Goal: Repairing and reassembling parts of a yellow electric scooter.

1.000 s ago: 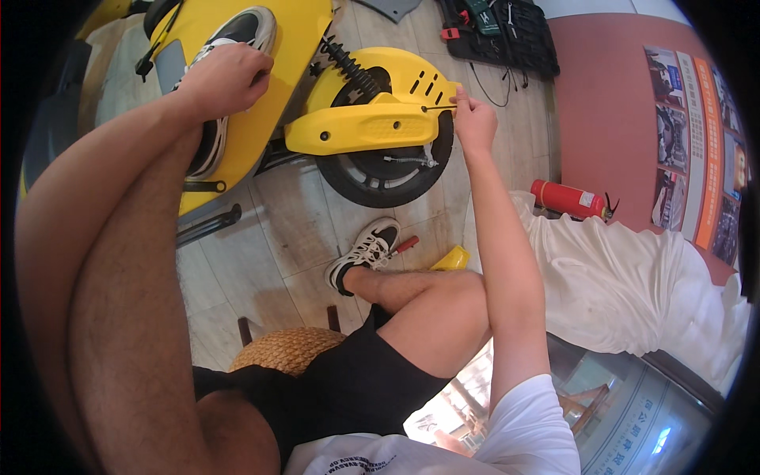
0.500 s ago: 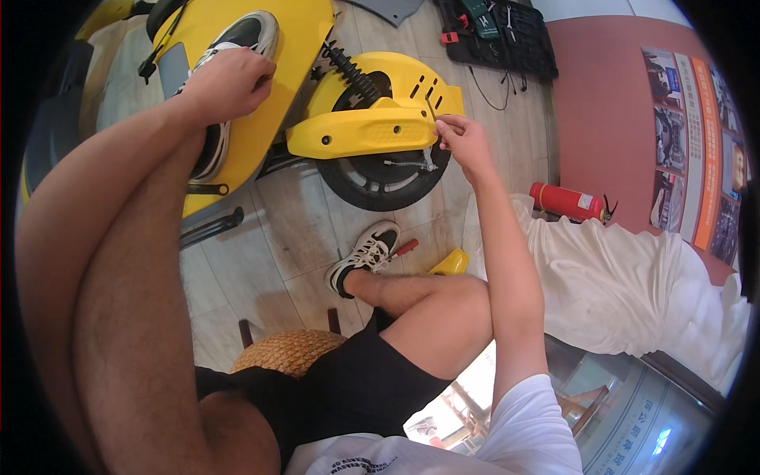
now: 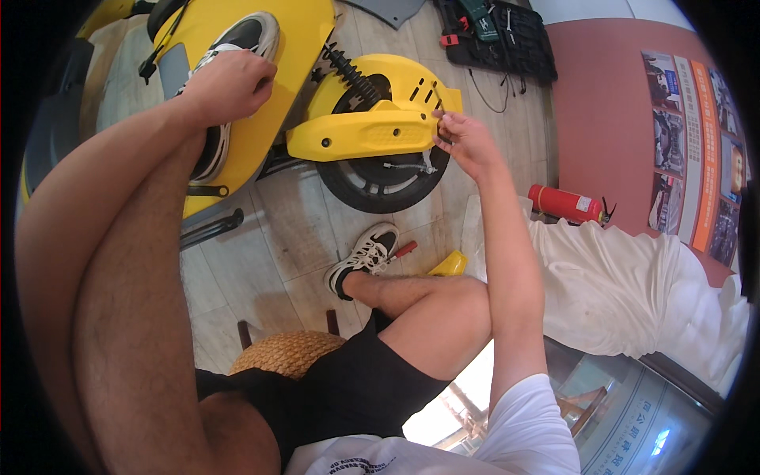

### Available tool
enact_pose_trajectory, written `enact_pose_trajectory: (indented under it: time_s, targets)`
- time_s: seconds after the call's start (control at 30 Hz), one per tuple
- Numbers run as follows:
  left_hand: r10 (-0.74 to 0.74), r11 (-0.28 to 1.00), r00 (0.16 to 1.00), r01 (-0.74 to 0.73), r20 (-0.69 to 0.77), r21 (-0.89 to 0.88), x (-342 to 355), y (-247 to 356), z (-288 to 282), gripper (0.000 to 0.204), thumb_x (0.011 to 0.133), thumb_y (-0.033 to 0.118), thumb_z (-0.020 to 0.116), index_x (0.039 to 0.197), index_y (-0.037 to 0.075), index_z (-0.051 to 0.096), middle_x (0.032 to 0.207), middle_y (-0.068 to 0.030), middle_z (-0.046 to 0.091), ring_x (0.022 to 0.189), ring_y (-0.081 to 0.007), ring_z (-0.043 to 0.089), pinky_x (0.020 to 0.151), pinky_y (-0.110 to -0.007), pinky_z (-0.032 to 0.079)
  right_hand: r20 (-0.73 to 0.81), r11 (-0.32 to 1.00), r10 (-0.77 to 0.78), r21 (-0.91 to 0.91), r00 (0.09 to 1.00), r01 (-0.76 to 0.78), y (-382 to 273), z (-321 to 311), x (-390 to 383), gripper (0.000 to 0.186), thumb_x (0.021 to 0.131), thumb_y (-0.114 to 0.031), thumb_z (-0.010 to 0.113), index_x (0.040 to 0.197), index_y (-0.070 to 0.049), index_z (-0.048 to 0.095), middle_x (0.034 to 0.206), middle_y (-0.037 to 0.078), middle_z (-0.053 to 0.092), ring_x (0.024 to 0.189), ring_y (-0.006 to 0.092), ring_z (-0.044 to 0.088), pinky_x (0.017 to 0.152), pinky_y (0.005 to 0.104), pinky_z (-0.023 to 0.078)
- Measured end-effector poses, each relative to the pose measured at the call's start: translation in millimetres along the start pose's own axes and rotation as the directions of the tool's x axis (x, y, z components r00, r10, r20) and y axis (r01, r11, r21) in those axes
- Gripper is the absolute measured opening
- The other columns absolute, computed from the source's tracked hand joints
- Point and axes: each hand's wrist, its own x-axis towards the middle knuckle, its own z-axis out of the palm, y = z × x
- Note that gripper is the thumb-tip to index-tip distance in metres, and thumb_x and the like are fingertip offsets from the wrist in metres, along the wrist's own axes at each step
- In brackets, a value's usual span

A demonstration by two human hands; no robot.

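My right hand point(image 3: 469, 144) pinches a thin, dark hex key point(image 3: 437, 96) at the rear end of a yellow side cover point(image 3: 360, 133). The key's long arm points up past the cover's end; my fingers hide its lower part. Dark bolts sit along the cover, beside the black rear wheel point(image 3: 380, 186) of a yellow scooter point(image 3: 305, 47). A yellow mudguard point(image 3: 400, 75) and a black coil spring point(image 3: 348, 71) lie just beyond it. Over on the left, my left hand point(image 3: 229, 89) is curled into a loose fist above my shoe, with nothing visible in it.
A red-handled tool point(image 3: 404, 248) and a small yellow part point(image 3: 450, 264) lie by my right shoe. The open black tool case point(image 3: 507, 43) is at the far right. A red fire extinguisher point(image 3: 566, 203) stands next to white cloth point(image 3: 602, 293). Below me is a woven stool point(image 3: 285, 354).
My right hand has shifted slightly right, and its fingers have opened a little around the hex key. The left hand stays where it was.
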Motion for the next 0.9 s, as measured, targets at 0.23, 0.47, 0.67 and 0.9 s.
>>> enact_pose_trajectory:
  time_s: [0.23, 0.47, 0.67, 0.9]
  targets:
    - [0.119, 0.986, 0.984, -0.102, 0.131, -0.13, 3.3, 33.8, 7.1, 0.021, 0.088, 0.018, 0.062, 0.104, 0.005, 0.066, 0.098, -0.0134, 0.066, 0.099, -0.0345, 0.063, 0.083, -0.045, 0.051, 0.223, 0.72, -0.179, -0.634, 0.958, 0.282, 15.4, 39.5, -14.5, 0.023, 0.099, -0.024, 0.059, 0.104, -0.007, 0.073, 0.099, 0.003, 0.062, 0.102, 0.0167, 0.055, 0.09, 0.0321, 0.045]
    - [0.102, 0.993, 0.963, -0.083, 0.25, -0.083, -5.9, 10.5, 7.1, 0.023, 0.088, 0.02, 0.062, 0.105, 0.004, 0.067, 0.097, -0.0162, 0.067, 0.094, -0.0361, 0.064, 0.082, -0.044, 0.052, 0.123, 0.124, -0.669, -0.954, 0.733, 0.273, 0.8, 25.5, 11.1, 0.022, 0.092, -0.026, 0.066, 0.089, -0.007, 0.077, 0.088, 0.01, 0.067, 0.091, 0.0197, 0.062, 0.079, 0.0335, 0.048]
    - [0.034, 0.991, 0.968, 0.001, 0.25, -0.136, 3.4, 13.8, 8.3, 0.018, 0.084, 0.017, 0.063, 0.091, 0.002, 0.07, 0.08, -0.0187, 0.068, 0.084, -0.0386, 0.065, 0.078, -0.046, 0.052, -0.073, 0.391, -0.61, -0.894, 0.789, 0.22, 30.5, -20.2, 34.5, 0.023, 0.089, -0.023, 0.066, 0.09, -0.002, 0.075, 0.073, 0.012, 0.07, 0.066, 0.0236, 0.067, 0.066, 0.0344, 0.051]
    - [0.099, 0.991, 0.965, -0.074, 0.243, -0.111, -0.2, 7.9, 6.4, 0.018, 0.081, 0.014, 0.061, 0.091, 0.003, 0.07, 0.081, -0.018, 0.068, 0.085, -0.0372, 0.066, 0.077, -0.046, 0.052, -0.111, 0.531, -0.538, -0.815, 0.835, 0.233, 27.0, 2.7, 31.3, 0.017, 0.087, -0.004, 0.066, 0.099, 0.006, 0.071, 0.079, 0.011, 0.073, 0.068, 0.0132, 0.071, 0.065, 0.0256, 0.054]
